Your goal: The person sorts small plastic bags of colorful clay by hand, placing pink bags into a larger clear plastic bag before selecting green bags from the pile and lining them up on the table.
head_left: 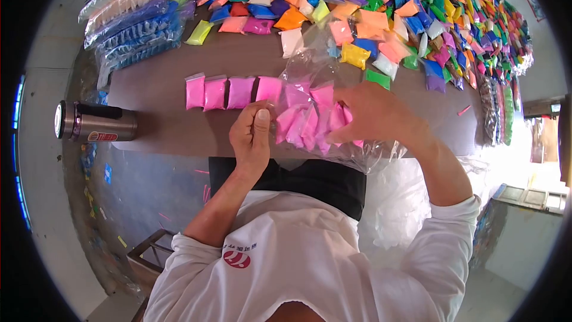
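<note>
A clear plastic bag (307, 62) lies at the table's front edge with several pink packets (307, 122) in and under its film. My left hand (253, 134) is closed at the bag's left side, thumb up, pinching its edge. From the right, my right hand (375, 113) curls its fingers around the rightmost pink packets; its fingertips are partly hidden among them. Left of the bag, a short row of pink and pinkish-purple packets (215, 93) lies on the brown table (161, 95), the last one close above my left hand.
Small packets in many colours (357, 18) are heaped along the table's far side and right. Stacked clear bags of blue and pale packets (140, 36) stand at back left. A steel flask (107, 124) lies at the left edge. White plastic film (393, 203) hangs below the table's right side.
</note>
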